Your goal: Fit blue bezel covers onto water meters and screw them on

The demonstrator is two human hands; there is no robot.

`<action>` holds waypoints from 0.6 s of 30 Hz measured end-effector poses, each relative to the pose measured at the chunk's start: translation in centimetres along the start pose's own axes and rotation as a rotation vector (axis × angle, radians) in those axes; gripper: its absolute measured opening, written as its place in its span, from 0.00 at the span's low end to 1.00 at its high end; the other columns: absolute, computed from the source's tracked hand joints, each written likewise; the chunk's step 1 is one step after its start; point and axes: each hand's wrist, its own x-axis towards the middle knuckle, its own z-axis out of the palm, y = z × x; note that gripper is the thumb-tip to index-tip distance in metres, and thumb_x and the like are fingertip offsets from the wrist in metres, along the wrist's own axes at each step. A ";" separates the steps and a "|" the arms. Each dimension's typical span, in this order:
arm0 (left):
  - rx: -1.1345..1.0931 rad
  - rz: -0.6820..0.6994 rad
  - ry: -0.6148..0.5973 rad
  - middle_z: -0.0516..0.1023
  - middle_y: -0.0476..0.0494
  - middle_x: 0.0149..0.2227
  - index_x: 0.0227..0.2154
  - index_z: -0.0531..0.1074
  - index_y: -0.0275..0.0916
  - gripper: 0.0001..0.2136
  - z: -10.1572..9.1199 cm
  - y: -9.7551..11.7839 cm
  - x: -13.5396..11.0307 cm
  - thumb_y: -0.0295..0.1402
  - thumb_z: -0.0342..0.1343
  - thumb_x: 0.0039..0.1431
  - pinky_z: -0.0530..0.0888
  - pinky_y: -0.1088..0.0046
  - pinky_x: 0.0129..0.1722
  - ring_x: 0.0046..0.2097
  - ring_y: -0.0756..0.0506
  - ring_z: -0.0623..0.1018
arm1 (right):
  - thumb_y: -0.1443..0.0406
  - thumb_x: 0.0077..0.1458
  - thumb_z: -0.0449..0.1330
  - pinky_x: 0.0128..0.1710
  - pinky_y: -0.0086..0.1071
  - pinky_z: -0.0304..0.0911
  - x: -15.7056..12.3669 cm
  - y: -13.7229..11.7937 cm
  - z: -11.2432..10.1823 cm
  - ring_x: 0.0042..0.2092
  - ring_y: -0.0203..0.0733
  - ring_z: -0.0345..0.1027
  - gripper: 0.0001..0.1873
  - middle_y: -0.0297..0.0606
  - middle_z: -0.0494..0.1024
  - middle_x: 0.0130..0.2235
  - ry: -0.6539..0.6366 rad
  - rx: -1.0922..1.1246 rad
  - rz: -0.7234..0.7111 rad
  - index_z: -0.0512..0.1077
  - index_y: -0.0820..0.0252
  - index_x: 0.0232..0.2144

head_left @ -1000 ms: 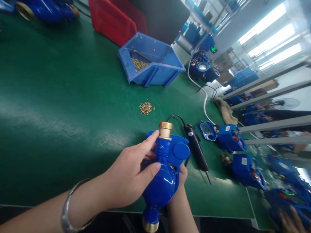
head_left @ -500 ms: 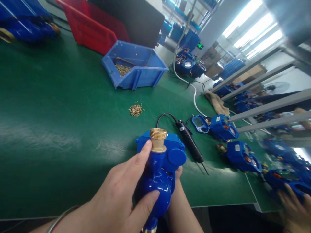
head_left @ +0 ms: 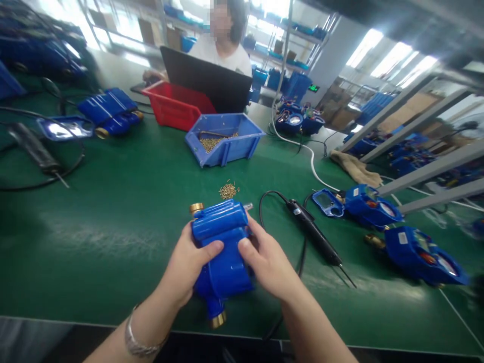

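Observation:
Between both hands is a blue water meter (head_left: 223,252) with brass threaded ends, one at its upper left and one at its bottom. My left hand (head_left: 185,267) grips its left side, thumb across the blue casing. On the other side my right hand (head_left: 268,257) clasps it, thumb on the front face and fingers partly hidden behind. Just beyond the meter lies a small pile of brass screws (head_left: 228,191) on the green table (head_left: 113,262). To the right of my right hand rests a black electric screwdriver (head_left: 315,232) with a thin bit.
A blue bin (head_left: 236,146) of screws stands ahead, beside a red bin (head_left: 176,108). More open blue meters (head_left: 419,252) sit at right. Another screwdriver (head_left: 34,148) and a blue meter (head_left: 111,111) lie at left. A person (head_left: 223,45) sits behind a dark panel (head_left: 206,75).
The water meter has been turned, its brass end swinging from the top to the upper left. My right hand has come from behind it to its right side. The view has tilted up.

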 end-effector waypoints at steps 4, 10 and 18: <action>-0.265 -0.105 -0.115 0.78 0.36 0.40 0.45 0.67 0.35 0.31 -2.4 0.4 1.0 0.40 0.68 0.35 0.71 0.55 0.47 0.45 0.33 0.75 | 0.55 0.46 0.63 0.52 0.44 0.58 1.3 0.7 1.8 0.48 0.47 0.67 0.28 0.43 0.72 0.46 0.071 0.216 0.093 0.65 0.59 0.49; -0.322 -0.195 -0.106 0.79 0.37 0.35 0.34 0.74 0.35 0.30 -5.3 0.7 2.4 0.49 0.69 0.25 0.70 0.53 0.49 0.47 0.29 0.74 | 0.55 0.45 0.61 0.41 0.39 0.66 2.2 1.6 6.8 0.40 0.46 0.72 0.25 0.44 0.76 0.40 -0.021 0.669 0.184 0.65 0.64 0.44; 0.172 0.147 0.395 0.76 0.35 0.43 0.43 0.69 0.34 0.22 -9.7 2.4 1.7 0.42 0.60 0.47 0.69 0.54 0.50 0.46 0.35 0.74 | 0.63 0.37 0.65 0.49 0.40 0.63 6.6 3.1 11.0 0.49 0.48 0.66 0.43 0.46 0.72 0.47 0.077 0.527 0.159 0.54 0.66 0.55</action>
